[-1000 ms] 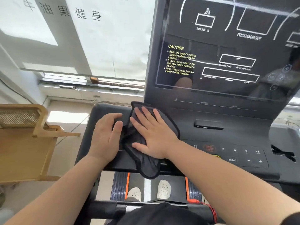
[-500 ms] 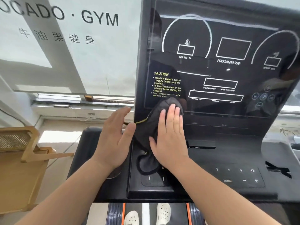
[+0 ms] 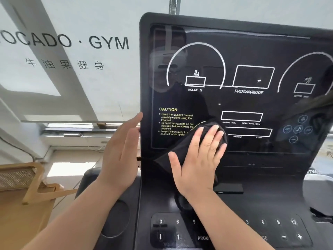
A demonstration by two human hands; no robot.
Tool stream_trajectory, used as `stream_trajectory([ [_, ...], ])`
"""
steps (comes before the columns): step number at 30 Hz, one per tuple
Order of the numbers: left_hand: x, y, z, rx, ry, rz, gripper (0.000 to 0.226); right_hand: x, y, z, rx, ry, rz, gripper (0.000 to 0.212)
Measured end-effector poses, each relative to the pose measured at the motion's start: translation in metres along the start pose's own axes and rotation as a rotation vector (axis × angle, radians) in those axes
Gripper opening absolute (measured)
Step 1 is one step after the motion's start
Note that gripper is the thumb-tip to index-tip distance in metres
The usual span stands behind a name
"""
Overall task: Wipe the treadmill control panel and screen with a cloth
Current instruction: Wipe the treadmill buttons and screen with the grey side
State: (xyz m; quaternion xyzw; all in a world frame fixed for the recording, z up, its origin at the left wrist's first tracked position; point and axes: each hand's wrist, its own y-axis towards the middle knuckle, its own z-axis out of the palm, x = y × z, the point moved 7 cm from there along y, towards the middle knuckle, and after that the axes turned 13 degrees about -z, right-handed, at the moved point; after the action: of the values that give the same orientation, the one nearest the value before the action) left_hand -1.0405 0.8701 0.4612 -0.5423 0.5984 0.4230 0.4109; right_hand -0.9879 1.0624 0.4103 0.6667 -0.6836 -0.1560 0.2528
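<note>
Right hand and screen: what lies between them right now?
The black cloth, pressed flat under the right hand against the lower screen, beside the CAUTION text. Seen in the head view.

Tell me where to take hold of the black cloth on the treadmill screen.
Pinch the black cloth by its loose corner trailing left of the right hand, coming from the left; the rest is pinned flat under that palm.

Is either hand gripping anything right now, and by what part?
Nothing is gripped. The right hand presses the black cloth flat against the screen with straight fingers; the left hand is open, holding nothing.
</note>
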Motion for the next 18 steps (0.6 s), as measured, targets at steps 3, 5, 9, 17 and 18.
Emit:
stream_trajectory([
  [3, 0.001, 0.003, -0.002, 0.062, -0.103, -0.031, 0.086, -0.002, 0.027, -0.01, -0.025, -0.084, -0.045, 0.091],
  [5, 0.002, 0.003, -0.002, 0.112, -0.202, -0.033, 0.085, -0.003, 0.051, -0.021, -0.055, -0.129, -0.105, 0.09],
  [9, 0.007, 0.006, -0.004, 0.174, -0.23, -0.057, 0.089, -0.001, 0.112, -0.053, -0.116, -0.182, -0.235, 0.088],
  [17, 0.009, 0.004, -0.004, 0.184, -0.22, -0.072, 0.093, 0.011, 0.109, -0.048, -0.04, -0.28, -0.408, 0.086],
  [18, 0.009, 0.003, -0.003, 0.174, -0.221, -0.069, 0.093, 0.014, 0.093, -0.039, -0.017, -0.286, -0.455, 0.087],
])
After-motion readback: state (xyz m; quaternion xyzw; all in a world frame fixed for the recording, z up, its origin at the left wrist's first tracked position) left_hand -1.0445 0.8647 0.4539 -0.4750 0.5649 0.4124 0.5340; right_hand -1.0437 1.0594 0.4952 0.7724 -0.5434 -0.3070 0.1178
